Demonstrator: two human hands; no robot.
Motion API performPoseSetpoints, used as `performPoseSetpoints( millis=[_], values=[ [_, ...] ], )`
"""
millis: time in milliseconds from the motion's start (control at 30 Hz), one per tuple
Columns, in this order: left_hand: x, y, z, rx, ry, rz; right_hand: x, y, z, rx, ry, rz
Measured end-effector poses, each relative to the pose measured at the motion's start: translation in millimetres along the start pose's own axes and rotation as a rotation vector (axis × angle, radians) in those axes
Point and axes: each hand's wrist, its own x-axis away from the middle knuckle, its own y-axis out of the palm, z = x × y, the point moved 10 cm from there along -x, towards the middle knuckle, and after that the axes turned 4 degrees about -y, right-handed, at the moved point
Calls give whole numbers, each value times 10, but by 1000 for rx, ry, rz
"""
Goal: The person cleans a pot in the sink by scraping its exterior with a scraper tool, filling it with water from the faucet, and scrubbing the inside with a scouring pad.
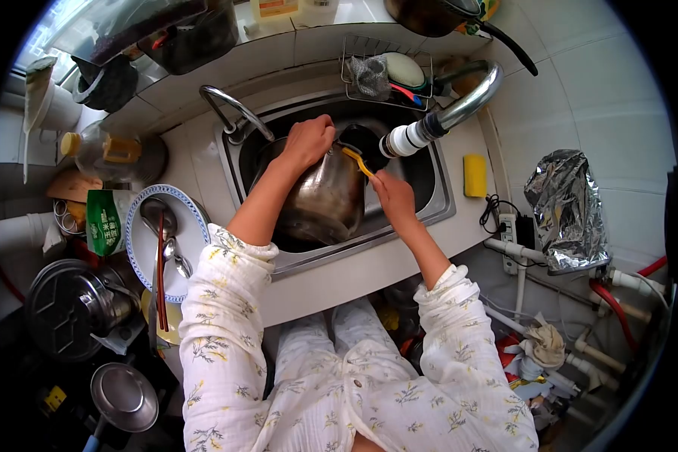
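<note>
A stainless steel pot (324,197) with brownish stains lies tilted in the sink (438,197). My left hand (310,142) is closed over the pot's upper edge; its fingertips are partly hidden. Between the fingers of my right hand (393,197) is a brush with a yellow handle (358,161). The brush's head end is at the pot's upper right edge, and its bristles are hard to make out.
A chrome faucet (237,113) arches over the sink's left side, and a thick pipe with a white end (410,139) over its right. A wire rack (388,75) stands behind. A yellow sponge (474,175) lies right, a plate (137,233) with utensils left.
</note>
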Motion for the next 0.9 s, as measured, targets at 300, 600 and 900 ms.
performPoseSetpoints(
  millis=[300, 600, 900],
  values=[
    [7, -1, -42, -29, -26, 9, -82, 199, 137, -448, 220, -144],
    [22, -75, -67, -7, -14, 40, -155, 203, 48, -428, 206, -147],
    [56, -83, -42, 5, 5, 44, -211, 135, 19, -232, 68, -153]
  ],
)
